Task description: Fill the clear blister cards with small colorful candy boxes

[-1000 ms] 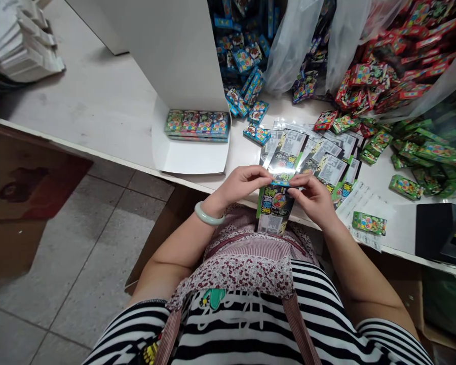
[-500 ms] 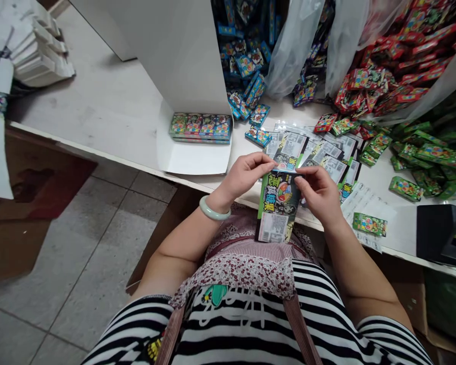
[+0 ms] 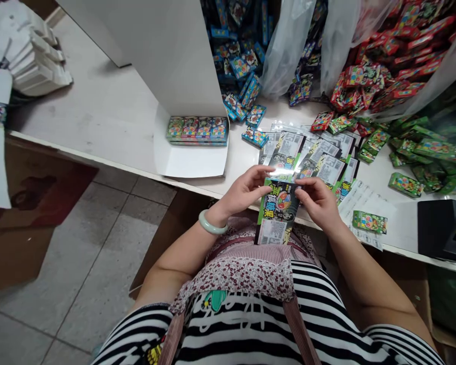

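Note:
A black and green printed plastic pouch hangs in front of my apron, its top edge towards the table. My right hand pinches its top right corner between thumb and fingers. At the top left corner, my left hand has its thumb against the pouch, with the fingers reaching past the top edge; a jade-coloured bangle circles that wrist. Just beyond both hands, several similar pouches lie overlapping on the table. Little blue candy boxes rest beside them.
A white carton with a row of small candy boxes stands on the left. Plastic bags of blue, red and green boxes line the back. A green box and a black object sit at right, near the table edge.
My left thumb and fingers have spread further apart at the pouch's top, and both hands sit slightly lower in view. The camera view has shifted a little.

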`<state>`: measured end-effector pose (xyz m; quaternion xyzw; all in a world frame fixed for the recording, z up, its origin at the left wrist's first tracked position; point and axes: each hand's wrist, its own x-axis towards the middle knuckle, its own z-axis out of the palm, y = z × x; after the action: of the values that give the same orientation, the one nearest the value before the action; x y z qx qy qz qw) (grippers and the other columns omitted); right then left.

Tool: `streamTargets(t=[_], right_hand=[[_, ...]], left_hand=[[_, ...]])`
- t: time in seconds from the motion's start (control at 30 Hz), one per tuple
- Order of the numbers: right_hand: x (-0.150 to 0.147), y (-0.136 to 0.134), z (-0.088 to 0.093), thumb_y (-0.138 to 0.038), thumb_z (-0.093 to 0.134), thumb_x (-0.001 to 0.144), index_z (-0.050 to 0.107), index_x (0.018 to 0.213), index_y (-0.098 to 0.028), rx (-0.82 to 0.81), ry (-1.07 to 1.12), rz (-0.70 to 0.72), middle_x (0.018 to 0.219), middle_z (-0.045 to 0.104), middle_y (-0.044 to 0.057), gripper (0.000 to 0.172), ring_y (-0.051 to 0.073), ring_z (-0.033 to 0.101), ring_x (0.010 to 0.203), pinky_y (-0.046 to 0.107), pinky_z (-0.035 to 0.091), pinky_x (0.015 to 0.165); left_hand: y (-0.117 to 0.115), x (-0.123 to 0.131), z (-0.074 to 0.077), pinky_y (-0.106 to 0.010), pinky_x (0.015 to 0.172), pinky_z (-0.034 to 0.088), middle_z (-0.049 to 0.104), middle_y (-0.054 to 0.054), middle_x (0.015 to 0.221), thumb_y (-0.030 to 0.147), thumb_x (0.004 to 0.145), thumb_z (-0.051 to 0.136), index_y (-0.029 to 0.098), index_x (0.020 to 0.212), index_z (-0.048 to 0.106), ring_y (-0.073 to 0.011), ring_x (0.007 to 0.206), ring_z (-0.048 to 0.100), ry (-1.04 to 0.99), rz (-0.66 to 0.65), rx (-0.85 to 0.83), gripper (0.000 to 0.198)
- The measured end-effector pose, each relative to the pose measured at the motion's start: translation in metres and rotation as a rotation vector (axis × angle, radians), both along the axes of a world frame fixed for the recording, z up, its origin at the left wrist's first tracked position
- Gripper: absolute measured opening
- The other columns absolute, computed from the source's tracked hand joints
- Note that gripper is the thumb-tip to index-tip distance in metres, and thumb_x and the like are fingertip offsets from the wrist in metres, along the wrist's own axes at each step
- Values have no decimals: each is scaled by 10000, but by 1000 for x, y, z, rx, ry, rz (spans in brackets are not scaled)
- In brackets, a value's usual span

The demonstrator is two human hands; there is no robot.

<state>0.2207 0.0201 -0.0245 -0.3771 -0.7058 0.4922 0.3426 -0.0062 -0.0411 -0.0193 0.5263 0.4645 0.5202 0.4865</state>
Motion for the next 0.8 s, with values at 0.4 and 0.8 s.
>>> streamTargets(t=[0.4, 0.8], right_hand=[[12, 12, 4, -402, 611, 909, 672, 1147, -265, 4, 14, 109, 1164, 696, 58, 281, 181, 665, 1008, 331, 556, 834], [205, 71, -31, -227, 639, 818, 759, 928, -165, 0, -935, -650, 1047, 712, 125, 174, 247, 650, 912, 380, 488, 900]], left_hand=[[11, 4, 0, -291, 768, 535, 684, -23, 899, 311, 837, 725, 226, 907, 704, -163, 867, 643, 208, 149, 100, 111], [23, -4, -24, -356, 672, 529, 732, 56, 889, 349, 807, 785, 362, 900, 736, -185, 818, 640, 228, 208, 67, 106]])
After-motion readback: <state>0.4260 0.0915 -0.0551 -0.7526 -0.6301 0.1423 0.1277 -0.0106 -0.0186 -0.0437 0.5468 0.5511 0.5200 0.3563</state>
